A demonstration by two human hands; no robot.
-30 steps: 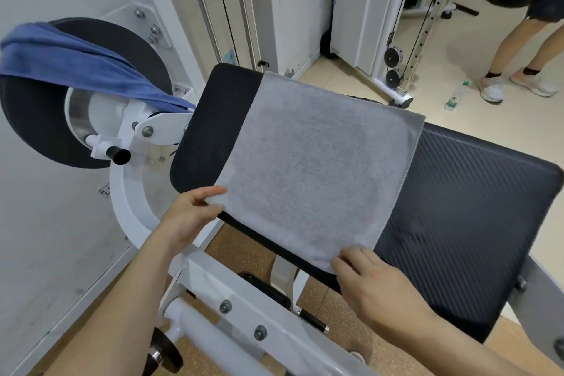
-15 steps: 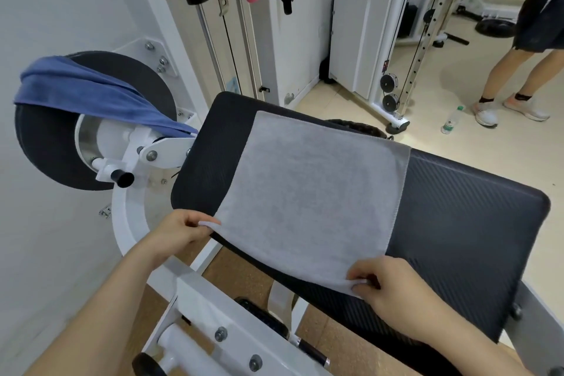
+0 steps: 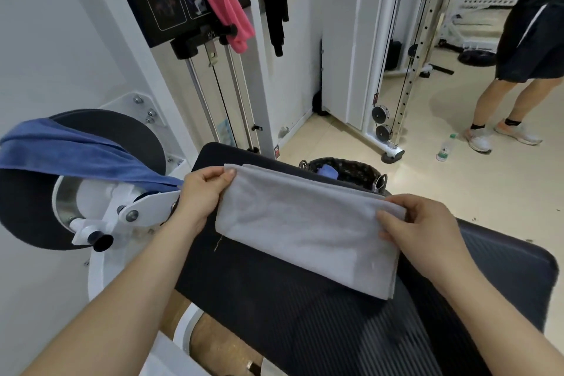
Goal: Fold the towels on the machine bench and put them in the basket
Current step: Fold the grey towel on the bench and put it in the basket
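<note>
Towel (image 3: 305, 232), spread flat on the bench (image 3: 335, 330) a second ago, now lies doubled, near edge carried to far edge. Left hand (image 3: 201, 192) and right hand (image 3: 418, 223) each pinch a far corner. Basket (image 3: 360, 172) stands beyond the bench; another fold likely remains.

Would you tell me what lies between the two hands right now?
The folded grey towel, held by the left hand and right hand at its ends; head view.
</note>
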